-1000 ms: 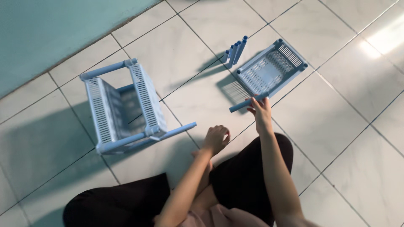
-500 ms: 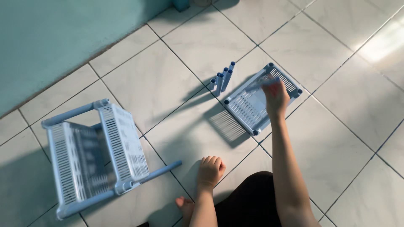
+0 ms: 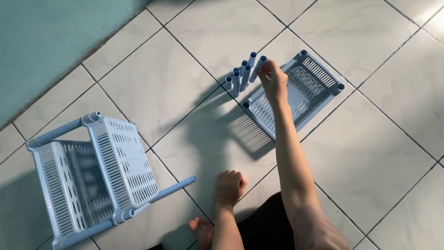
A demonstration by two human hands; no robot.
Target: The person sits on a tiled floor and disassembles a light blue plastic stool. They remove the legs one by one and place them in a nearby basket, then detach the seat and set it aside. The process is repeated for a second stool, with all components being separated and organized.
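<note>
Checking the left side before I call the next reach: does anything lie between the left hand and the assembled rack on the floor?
Nothing visible does. The left hand rests fingers-down on the tile floor, and the nearest part of the assembled rack, its protruding tube leg, points toward it across bare tile. The right hand holds a blue tube, away from that gap.

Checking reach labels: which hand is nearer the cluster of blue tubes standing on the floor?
Right. The right hand is at the blue tubes, fingers on one beside the loose tray. The left hand rests on the floor tiles, well short of them.
</note>
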